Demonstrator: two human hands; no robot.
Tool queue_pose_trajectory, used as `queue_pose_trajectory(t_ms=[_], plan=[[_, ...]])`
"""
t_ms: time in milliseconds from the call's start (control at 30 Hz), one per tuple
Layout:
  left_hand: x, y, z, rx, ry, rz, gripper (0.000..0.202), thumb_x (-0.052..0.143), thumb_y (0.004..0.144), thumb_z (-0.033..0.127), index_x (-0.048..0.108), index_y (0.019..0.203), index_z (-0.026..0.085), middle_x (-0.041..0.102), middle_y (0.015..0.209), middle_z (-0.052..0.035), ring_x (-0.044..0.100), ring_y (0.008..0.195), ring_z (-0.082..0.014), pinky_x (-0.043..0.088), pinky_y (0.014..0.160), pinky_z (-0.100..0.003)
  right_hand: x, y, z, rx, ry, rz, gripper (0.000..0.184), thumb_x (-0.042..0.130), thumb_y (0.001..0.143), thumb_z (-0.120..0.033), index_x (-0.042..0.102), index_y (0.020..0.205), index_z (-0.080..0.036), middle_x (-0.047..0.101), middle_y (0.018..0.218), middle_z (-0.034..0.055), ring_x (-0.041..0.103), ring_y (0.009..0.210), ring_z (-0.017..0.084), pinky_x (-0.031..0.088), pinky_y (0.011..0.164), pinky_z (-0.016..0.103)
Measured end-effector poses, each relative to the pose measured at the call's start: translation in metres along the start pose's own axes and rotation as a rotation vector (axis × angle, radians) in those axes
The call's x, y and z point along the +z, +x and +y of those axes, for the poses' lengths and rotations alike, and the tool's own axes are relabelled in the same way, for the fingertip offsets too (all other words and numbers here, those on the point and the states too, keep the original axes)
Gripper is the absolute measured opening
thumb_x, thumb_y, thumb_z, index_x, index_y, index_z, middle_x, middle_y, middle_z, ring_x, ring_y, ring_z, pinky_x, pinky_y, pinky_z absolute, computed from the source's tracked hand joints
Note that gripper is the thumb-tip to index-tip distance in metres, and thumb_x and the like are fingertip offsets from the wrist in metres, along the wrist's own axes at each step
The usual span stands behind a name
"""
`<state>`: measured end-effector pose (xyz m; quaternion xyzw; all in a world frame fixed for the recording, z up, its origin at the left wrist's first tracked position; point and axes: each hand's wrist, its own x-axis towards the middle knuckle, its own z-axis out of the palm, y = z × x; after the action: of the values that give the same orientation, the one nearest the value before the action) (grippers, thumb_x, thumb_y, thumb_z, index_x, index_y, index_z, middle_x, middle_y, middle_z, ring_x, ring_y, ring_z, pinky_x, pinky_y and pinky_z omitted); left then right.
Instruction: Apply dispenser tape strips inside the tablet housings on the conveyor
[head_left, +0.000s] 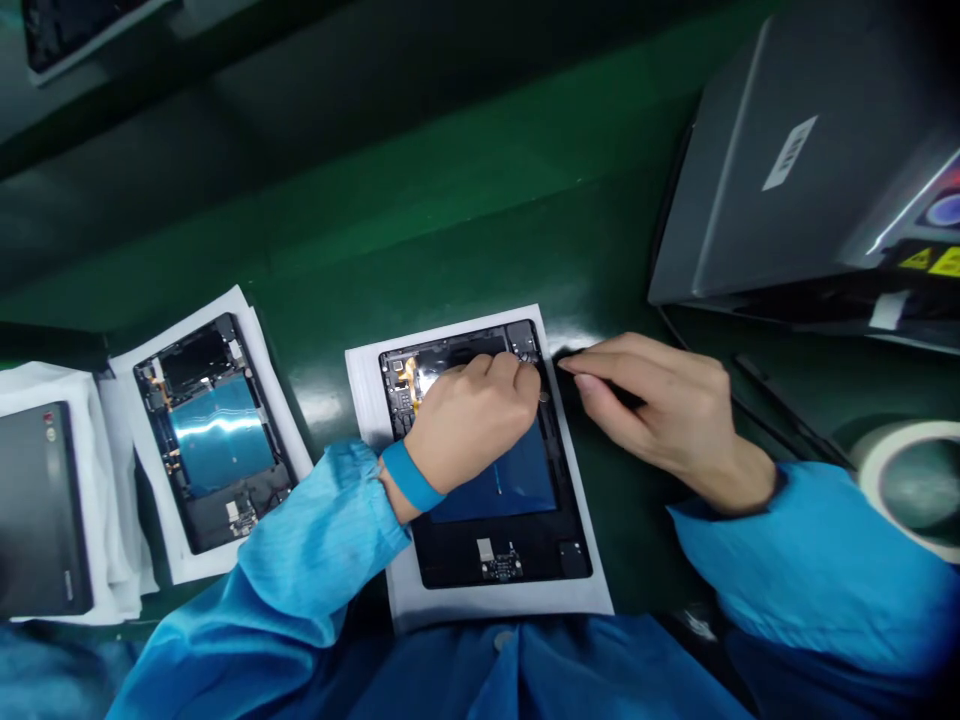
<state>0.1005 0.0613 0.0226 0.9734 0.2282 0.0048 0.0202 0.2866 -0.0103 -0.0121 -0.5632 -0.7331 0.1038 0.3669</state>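
Note:
An opened tablet (pixel 487 545) lies on a white foam sheet (pixel 427 605) in front of me, its blue battery (pixel 517 490), circuit parts and gold flex cable showing. My left hand (pixel 476 410), with a blue band on the wrist, is over the upper part of the tablet. Its fingers are curled closed, and whatever they grip is hidden beneath them. Just right of the tablet's upper edge, my right hand (pixel 652 405) has thumb and forefinger pinched together. Anything at those fingertips is too small to name.
A second opened tablet (pixel 217 440) rests on white sheets to the left. Beyond it, a dark closed tablet (pixel 37 510) lies on stacked wrapping. A grey machine (pixel 795 170) with warning labels stands at the upper right. At the right edge is a tape roll (pixel 877 470), near a thin dark tool (pixel 787 405).

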Motion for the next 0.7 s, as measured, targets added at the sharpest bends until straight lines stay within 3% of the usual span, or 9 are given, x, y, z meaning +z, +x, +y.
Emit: queue_pose_trajectory(t_ms=[133, 300, 467, 567, 700], plan=[[-0.01, 0.011, 0.006, 0.102, 0.071, -0.101, 0.022, 0.043, 0.09, 0.004, 0.063, 0.084, 0.011, 0.062, 0.073, -0.0077, 0.063, 0.065, -0.0214, 0.04, 0.046, -0.029, -0.004, 0.001, 0.005, 0.04, 0.067, 0.122, 0.011, 0.06, 0.087, -0.012, 0.068, 0.094, -0.016, 0.071, 0.085, 0.0065, 0.067, 0.075, 0.015, 0.053, 0.063, 0.027], [-0.014, 0.022, 0.019, 0.145, 0.125, -0.177, 0.029, 0.038, 0.086, -0.002, 0.064, 0.077, 0.009, 0.061, 0.067, -0.0099, 0.062, 0.058, -0.0223, 0.029, 0.042, -0.028, -0.006, -0.001, 0.002, -0.017, 0.031, 0.118, 0.011, 0.059, 0.088, -0.015, 0.068, 0.093, -0.018, 0.072, 0.084, 0.0055, 0.067, 0.073, 0.016, 0.052, 0.059, 0.028], [-0.016, 0.034, 0.025, 0.137, 0.113, -0.241, 0.029, 0.041, 0.087, -0.001, 0.066, 0.077, 0.01, 0.066, 0.071, -0.0116, 0.066, 0.064, -0.0222, 0.032, 0.047, -0.028, -0.012, -0.003, 0.0, -0.085, -0.004, 0.209, 0.01, 0.059, 0.087, -0.014, 0.068, 0.091, -0.016, 0.071, 0.082, 0.0064, 0.066, 0.071, 0.017, 0.05, 0.057, 0.029], [-0.014, 0.029, 0.023, 0.032, 0.085, -0.177, 0.023, 0.046, 0.089, 0.004, 0.065, 0.079, 0.011, 0.067, 0.073, -0.0097, 0.067, 0.066, -0.0227, 0.032, 0.046, -0.029, -0.015, -0.003, 0.0, -0.037, -0.024, 0.206, 0.013, 0.057, 0.089, -0.016, 0.069, 0.093, -0.02, 0.072, 0.084, 0.0055, 0.067, 0.073, 0.017, 0.051, 0.058, 0.03], [-0.002, 0.009, 0.017, -0.235, -0.024, 0.001, 0.015, 0.051, 0.09, 0.017, 0.065, 0.084, 0.015, 0.067, 0.076, -0.0059, 0.066, 0.068, -0.0205, 0.035, 0.05, -0.029, -0.014, -0.003, -0.002, -0.023, -0.022, 0.144, 0.013, 0.057, 0.09, -0.019, 0.069, 0.094, -0.021, 0.072, 0.086, 0.0039, 0.067, 0.075, 0.017, 0.051, 0.061, 0.029]])
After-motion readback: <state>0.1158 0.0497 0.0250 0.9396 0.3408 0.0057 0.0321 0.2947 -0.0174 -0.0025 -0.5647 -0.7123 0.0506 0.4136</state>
